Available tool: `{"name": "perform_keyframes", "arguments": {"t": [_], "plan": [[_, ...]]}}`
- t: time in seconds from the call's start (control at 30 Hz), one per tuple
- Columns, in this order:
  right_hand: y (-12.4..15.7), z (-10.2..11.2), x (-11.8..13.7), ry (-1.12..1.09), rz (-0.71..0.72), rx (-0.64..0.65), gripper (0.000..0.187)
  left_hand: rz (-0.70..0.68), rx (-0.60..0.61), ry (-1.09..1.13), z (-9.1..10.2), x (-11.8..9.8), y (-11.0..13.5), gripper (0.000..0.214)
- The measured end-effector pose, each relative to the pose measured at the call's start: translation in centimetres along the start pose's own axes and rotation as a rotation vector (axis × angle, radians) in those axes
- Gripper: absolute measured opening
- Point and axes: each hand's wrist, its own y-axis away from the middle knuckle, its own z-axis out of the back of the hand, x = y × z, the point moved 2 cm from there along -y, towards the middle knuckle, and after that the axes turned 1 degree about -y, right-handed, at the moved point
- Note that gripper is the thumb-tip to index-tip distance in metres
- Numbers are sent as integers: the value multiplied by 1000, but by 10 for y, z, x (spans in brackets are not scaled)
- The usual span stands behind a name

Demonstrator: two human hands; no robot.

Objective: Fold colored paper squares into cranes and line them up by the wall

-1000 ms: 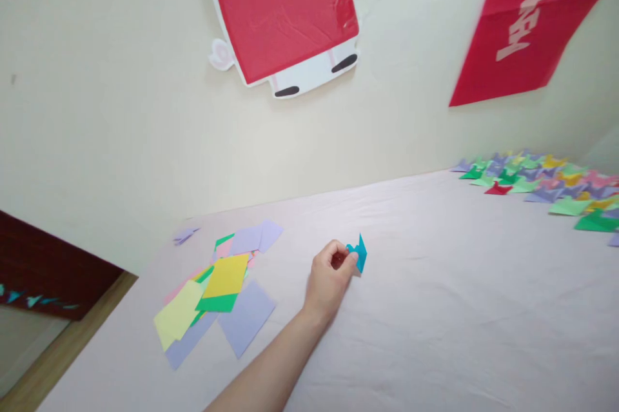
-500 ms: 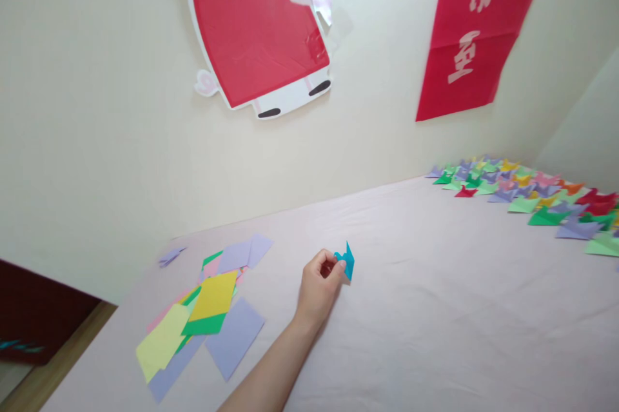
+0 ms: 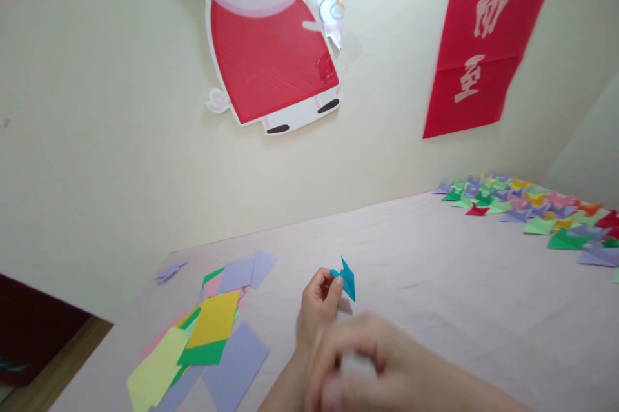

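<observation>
My left hand (image 3: 320, 299) is closed, pinching a small blue origami bird (image 3: 347, 281) between thumb and fingers. Pointed folds stick up and out from the bird, just above the pale sheet. In front of my left wrist, nearer to me, is my right hand (image 3: 360, 357). Its fingers curl towards the thumb, but motion blurs them, and whether anything is in them I cannot make out. Part of the left forearm is hidden behind it.
Loose coloured paper squares (image 3: 213, 322) lie spread at the left, with a small lilac folded piece (image 3: 170, 272) beyond them. Many folded paper birds (image 3: 539, 225) stand in rows at the right. A wall with a red banner (image 3: 488, 44) and a cartoon cutout (image 3: 273, 64) rises behind.
My right hand has come into view from the lower right, passing in front of the left wrist. The left hand still pinches the blue bird. The camera view has tilted slightly up.
</observation>
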Motion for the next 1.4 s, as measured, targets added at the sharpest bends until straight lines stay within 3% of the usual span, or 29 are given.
{"name": "perform_keyframes", "arguments": {"t": [0.07, 0.1, 0.13, 0.17, 0.3, 0.5, 0.6, 0.77, 0.9, 1.03, 1.23, 1.4], "plan": [[-23, 44, 29, 42, 10, -231, 30, -4, -11, 8, 0, 1, 0, 30], [-30, 63, 39, 141, -20, -557, 28, -6, -13, 9, 0, 2, -1, 29], [-34, 76, 47, 239, -63, -779, 30, -7, -9, 8, 0, 2, -1, 27], [-37, 82, 51, 286, -103, -843, 33, -6, 3, 4, 0, 2, -3, 26], [-46, 83, 47, 244, -94, -759, 30, 5, 57, -21, -3, 2, -13, 23], [-56, 95, 36, 246, -91, -741, 33, 35, 35, -2, -2, 6, -30, 25], [-55, 97, 33, 251, -9, -775, 25, 67, 28, 27, 0, 7, -30, 27], [-52, 88, 42, 488, 201, -710, 13, 111, 59, 44, 1, 8, -28, 31], [-53, 86, 49, 584, 215, -685, 15, 81, 76, 3, 1, 8, -29, 31], [-53, 89, 44, 474, 152, -696, 9, 51, 91, -26, 2, 9, -28, 31], [-53, 95, 29, 150, 52, -708, 23, 43, 112, -49, 1, 4, -27, 35], [-55, 97, 28, 62, 51, -765, 30, 26, 148, -72, -3, 1, -26, 33]]}}
